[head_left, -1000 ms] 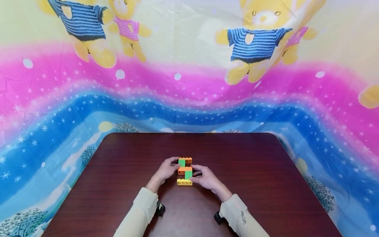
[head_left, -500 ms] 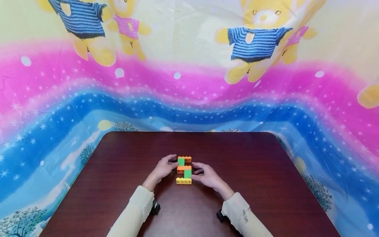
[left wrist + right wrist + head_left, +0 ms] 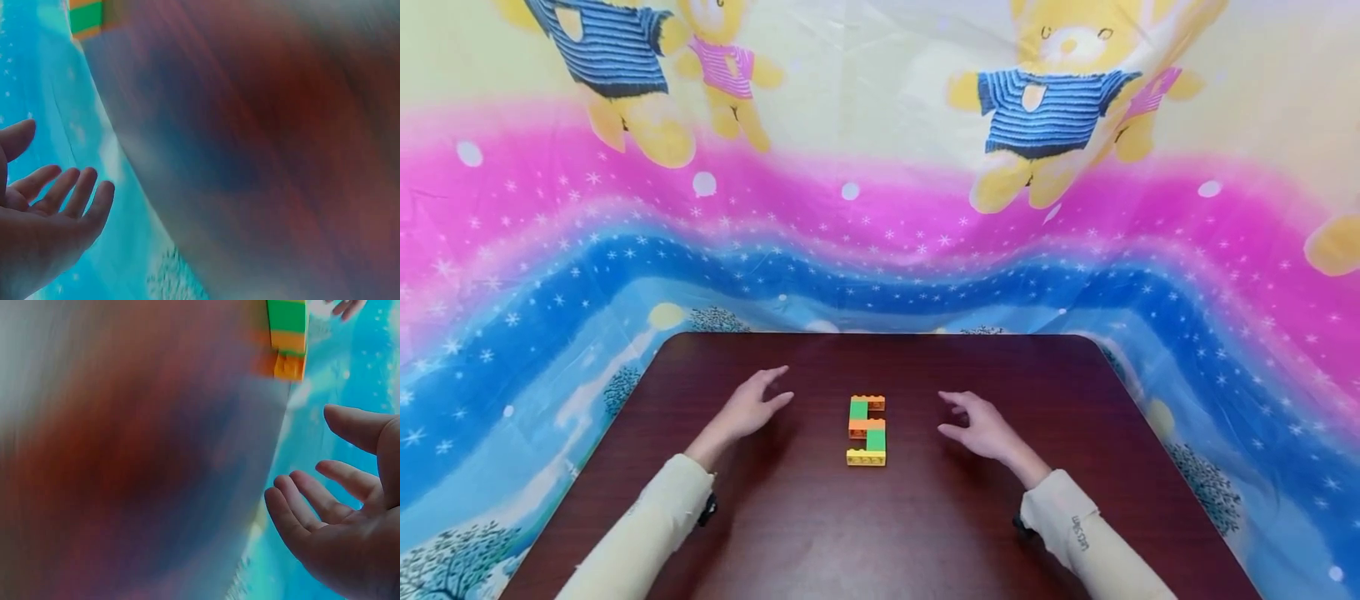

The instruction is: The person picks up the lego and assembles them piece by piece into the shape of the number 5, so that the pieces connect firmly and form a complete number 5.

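Note:
An S-shaped build of toy building blocks (image 3: pixel 867 428) is on the table between my hands. It has an orange block (image 3: pixel 876 402) at the top, green blocks (image 3: pixel 876 441), another orange one midway and a yellow block (image 3: pixel 866 458) at the bottom. My left hand (image 3: pixel 747 407) hovers left of it, fingers spread and nothing held. To its right my right hand (image 3: pixel 988 427) is likewise apart from it, fingers loosely extended. Both wrist views show an empty palm, and the blocks appear partly, cut off by the frame edge.
A dark reddish-brown table (image 3: pixel 865 533) with rounded far corners lies under both hands. Behind and beside it hangs a cloth backdrop (image 3: pixel 880 225) printed with bears and snowflakes. Dark wrist devices sit below both light sleeves (image 3: pixel 643 521).
Both hands were close at the sides of the block build; they have drawn away from it, the left to the left, the right to the right. The blocks stay where they were.

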A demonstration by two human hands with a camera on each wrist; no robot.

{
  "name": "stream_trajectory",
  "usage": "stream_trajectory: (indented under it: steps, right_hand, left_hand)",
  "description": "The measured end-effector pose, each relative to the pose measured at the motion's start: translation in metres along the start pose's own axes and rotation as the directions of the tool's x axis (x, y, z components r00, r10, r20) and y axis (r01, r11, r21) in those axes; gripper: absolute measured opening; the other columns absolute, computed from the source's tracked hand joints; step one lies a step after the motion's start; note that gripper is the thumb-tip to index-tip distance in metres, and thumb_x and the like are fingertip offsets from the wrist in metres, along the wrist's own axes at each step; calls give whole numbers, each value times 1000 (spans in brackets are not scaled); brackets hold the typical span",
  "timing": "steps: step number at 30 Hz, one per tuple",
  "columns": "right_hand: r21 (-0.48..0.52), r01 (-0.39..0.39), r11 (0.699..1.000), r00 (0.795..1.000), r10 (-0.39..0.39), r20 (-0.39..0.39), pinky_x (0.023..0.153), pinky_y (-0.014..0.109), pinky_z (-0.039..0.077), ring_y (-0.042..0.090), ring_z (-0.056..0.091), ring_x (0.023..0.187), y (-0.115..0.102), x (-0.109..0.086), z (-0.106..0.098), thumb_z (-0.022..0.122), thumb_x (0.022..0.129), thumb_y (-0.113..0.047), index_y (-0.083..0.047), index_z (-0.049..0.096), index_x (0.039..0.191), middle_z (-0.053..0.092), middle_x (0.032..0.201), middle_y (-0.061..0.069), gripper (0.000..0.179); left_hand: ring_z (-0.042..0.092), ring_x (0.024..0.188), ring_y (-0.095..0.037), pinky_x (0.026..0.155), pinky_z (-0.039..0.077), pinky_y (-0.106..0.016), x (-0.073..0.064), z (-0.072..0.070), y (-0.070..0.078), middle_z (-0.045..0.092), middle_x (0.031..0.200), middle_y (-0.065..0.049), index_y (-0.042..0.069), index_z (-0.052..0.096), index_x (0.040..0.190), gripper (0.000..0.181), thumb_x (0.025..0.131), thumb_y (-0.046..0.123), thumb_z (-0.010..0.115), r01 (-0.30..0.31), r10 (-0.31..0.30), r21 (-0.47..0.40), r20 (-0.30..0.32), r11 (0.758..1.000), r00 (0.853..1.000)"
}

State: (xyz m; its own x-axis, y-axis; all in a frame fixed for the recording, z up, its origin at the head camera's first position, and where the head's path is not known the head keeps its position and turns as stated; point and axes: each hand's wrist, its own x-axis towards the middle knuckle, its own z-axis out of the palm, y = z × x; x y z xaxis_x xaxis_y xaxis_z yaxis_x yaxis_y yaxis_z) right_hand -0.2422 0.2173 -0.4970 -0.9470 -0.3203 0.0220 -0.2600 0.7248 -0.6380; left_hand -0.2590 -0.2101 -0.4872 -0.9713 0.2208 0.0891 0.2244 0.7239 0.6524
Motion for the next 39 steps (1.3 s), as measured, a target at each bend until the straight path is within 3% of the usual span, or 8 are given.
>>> stream_trajectory:
  steps: [9,16,20,24,27,31,37,39]
  right_hand:
    - [-185,70,980,992,-88,-90,102,60,51,41,60,126,-3,-3,-61,74,97,-23,-8,49,154,58,143,21,64]
    - [-333,112,936,970,-175,-166,111,65,41,44,47,138,-10,-3,-88,74,96,-22,-10,46,156,53,149,22,67]
    - [-433,158,887,932,-278,-230,110,64,43,42,47,137,-12,-6,-95,78,93,-19,-12,47,156,53,150,19,71]
    - [-552,240,799,856,-442,-269,113,62,40,40,49,135,-12,-9,-99,83,88,-18,-14,50,154,55,149,17,73]
    - [-633,285,719,790,-551,-270,118,60,36,38,49,137,-11,-7,-99,84,86,-19,-15,51,154,56,149,15,75]
    - [-708,301,639,731,-631,-259,122,59,30,37,47,141,-5,-5,-98,84,85,-23,-15,53,153,54,151,14,75]
    - [-758,285,586,720,-653,-234,124,61,23,36,42,148,4,-5,-93,76,88,-37,-18,51,154,48,159,11,73]
    - [-769,281,575,723,-653,-224,124,63,22,35,40,149,8,-5,-91,73,89,-42,-20,50,155,46,161,10,74]
  left_hand:
    - [33,148,-49,118,28,-69,-5,-55,4,40,161,-24,5,38,159,66,105,35,60,-58,73,234,-54,970,996]
    - [39,145,-46,116,30,-69,-11,-77,16,43,161,-20,9,41,159,66,103,38,62,-113,183,427,-126,897,975]
    - [38,146,-44,119,27,-65,-16,-81,23,43,162,-16,13,42,159,67,103,46,59,-109,220,510,-162,853,962]
    - [36,149,-40,123,21,-63,-20,-81,26,41,164,-11,20,40,160,70,101,52,59,-109,256,575,-181,811,949]
    - [36,150,-36,125,17,-63,-22,-82,25,41,165,-9,24,41,160,70,99,52,61,-123,315,635,-198,763,928]
    - [37,150,-34,127,11,-61,-24,-81,19,43,163,-7,26,43,159,70,97,55,59,-145,402,696,-221,703,888]
    - [36,151,-35,129,6,-59,-25,-77,6,45,162,-8,24,48,156,82,101,75,17,-179,508,750,-234,637,829]
    - [37,151,-35,129,6,-60,-26,-76,3,44,163,-8,24,48,156,84,101,76,12,-186,533,767,-230,614,814]
